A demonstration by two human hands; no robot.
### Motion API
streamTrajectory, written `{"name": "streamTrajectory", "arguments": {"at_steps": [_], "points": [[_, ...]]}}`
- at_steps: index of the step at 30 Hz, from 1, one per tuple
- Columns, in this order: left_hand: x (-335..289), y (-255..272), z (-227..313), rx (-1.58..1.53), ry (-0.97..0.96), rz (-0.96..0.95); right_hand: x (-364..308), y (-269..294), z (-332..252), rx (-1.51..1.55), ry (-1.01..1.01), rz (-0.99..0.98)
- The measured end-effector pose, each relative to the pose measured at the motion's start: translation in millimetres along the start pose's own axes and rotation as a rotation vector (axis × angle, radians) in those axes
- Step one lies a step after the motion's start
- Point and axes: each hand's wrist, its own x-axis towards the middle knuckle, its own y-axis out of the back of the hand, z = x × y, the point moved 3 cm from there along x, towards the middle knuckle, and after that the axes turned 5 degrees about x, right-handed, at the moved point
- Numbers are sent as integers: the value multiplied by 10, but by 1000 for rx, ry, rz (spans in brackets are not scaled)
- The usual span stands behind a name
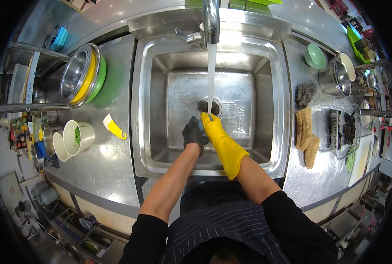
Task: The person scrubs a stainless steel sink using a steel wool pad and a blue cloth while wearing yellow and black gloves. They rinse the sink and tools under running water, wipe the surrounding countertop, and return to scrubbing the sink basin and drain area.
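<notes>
Inside the stainless steel sink (158, 105), both my hands meet just on the near side of the drain. My left hand (194, 131) wears a black glove, and my right hand (214, 126) a long yellow rubber glove. Between them shows a small bluish thing (200, 125); its kind is too hidden to tell. The fingers of both hands are curled in around it. A stream of water (211, 75) falls from the faucet (211, 22) onto the right glove's fingertips. Just beyond the hands, a dark clump (203, 106) lies at the drain (218, 107).
On the left counter are stacked bowls (90, 75), a scraper with a yellow handle (113, 126) and white tubs (79, 137). To the right lie a steel wool scourer (306, 94), tan loofah pads (303, 127), a wire basket (335, 132), a green bowl (315, 56) and a steel pot (332, 80).
</notes>
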Motion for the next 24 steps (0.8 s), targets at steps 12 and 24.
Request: {"name": "streamTrajectory", "arguments": {"at_steps": [12, 24], "points": [[287, 139, 42, 242, -263, 5, 843, 478, -384, -1108, 741, -174], [602, 316, -316, 14, -356, -168, 1178, 650, 219, -221, 141, -285]]}}
